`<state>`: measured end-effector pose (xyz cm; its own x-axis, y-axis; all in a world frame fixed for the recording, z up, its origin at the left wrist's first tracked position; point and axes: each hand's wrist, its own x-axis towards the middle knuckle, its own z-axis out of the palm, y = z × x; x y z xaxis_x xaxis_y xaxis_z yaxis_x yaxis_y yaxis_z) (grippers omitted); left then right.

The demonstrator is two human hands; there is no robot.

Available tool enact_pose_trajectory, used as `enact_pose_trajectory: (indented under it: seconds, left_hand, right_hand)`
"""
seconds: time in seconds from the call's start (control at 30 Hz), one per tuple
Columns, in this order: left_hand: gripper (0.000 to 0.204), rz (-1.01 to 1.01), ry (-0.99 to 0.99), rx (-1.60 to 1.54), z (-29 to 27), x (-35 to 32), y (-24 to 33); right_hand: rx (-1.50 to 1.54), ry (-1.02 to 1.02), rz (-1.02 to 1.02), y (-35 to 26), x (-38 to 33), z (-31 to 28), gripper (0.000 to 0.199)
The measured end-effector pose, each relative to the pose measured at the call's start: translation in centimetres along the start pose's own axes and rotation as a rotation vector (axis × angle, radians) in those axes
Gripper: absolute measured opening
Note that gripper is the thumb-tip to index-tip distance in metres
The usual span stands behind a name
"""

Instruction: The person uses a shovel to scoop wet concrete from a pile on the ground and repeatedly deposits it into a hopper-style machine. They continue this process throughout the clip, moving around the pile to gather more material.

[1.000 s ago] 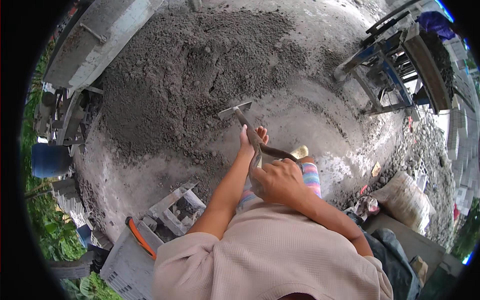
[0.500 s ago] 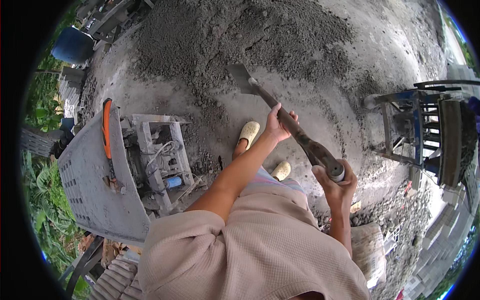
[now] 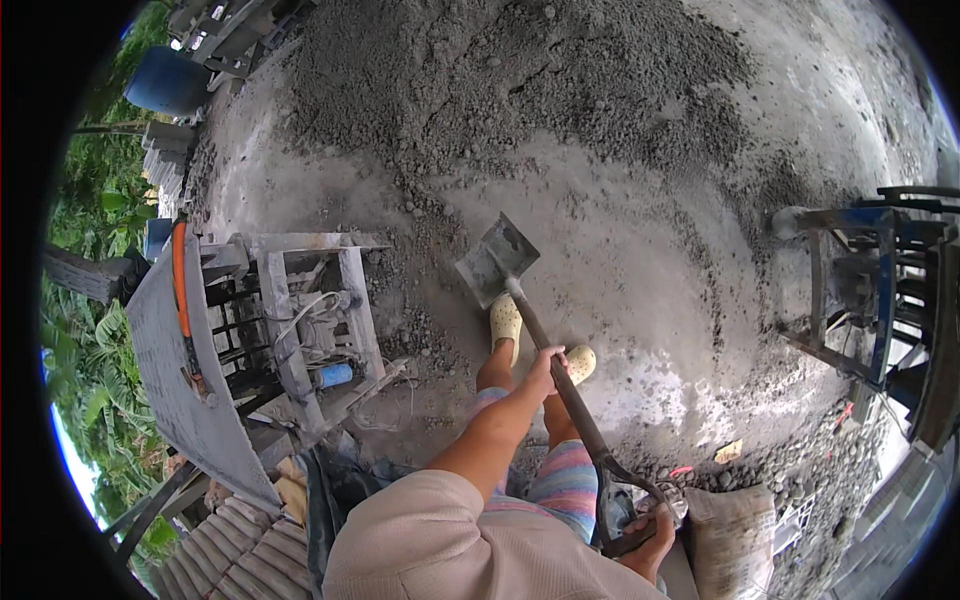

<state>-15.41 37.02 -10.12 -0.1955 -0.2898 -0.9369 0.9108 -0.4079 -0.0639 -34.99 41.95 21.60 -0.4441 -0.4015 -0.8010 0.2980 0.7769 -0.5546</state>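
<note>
A long-handled shovel slants across in front of me, its square metal blade just beyond my feet. Only a thin grey residue shows on the blade. My left hand is wrapped round the middle of the shaft. At the near end, my right hand grips the D-shaped handle beside my hip. A broad heap of grey gravelly mix spreads over the ground ahead of the blade. Whether the blade touches the ground I cannot tell.
To my left stands a dusty metal machine frame with a sloping panel and an orange-handled tool on it. A blue barrel is at far left. On the right are a blue metal frame and a filled sack.
The shovel has been drawn back toward me, its blade now nearer my feet. My right hand has dropped to my hip, and the handle has turned to show its open loop.
</note>
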Motion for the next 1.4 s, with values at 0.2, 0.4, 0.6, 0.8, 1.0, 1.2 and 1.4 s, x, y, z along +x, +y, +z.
enact_pose_trajectory:
  seconds: [0.2, 0.4, 0.6, 0.8, 1.0, 1.2, 1.4]
  left_hand:
    - [0.026, -0.041, -0.015, -0.144, 0.3, 3.7, 7.5]
    - [0.024, -0.025, 0.019, -0.302, 2.1, 5.1, 15.7]
    - [0.020, 0.096, 0.015, -0.236, 2.3, 9.0, 34.6]
    - [0.021, 0.118, 0.073, -0.369, 1.4, 13.4, 36.1]
    - [0.020, 0.124, 0.265, -0.140, -3.3, 13.8, 34.7]
    - [0.015, 0.178, 0.435, 0.026, 2.8, 7.3, 36.0]
    - [0.013, 0.485, 0.246, 0.368, 16.8, 1.5, 36.5]
  right_hand:
    - [-0.128, -0.035, -0.009, -0.5, 4.0, 7.9, 0.023]
    - [-0.222, -0.087, -0.040, -5.4, 4.6, 17.7, 0.023]
    - [-0.227, -0.104, -0.069, -4.3, 7.3, 33.3, 0.028]
    - [-0.325, -0.018, -0.169, -2.1, 13.6, 32.6, 0.034]
    - [-0.160, 0.070, 0.053, 5.0, 16.9, 28.2, 0.043]
    - [0.125, 0.145, 0.253, 9.0, 13.5, 25.0, 0.043]
    - [0.368, 0.084, 0.618, 9.8, 14.2, 23.1, 0.037]
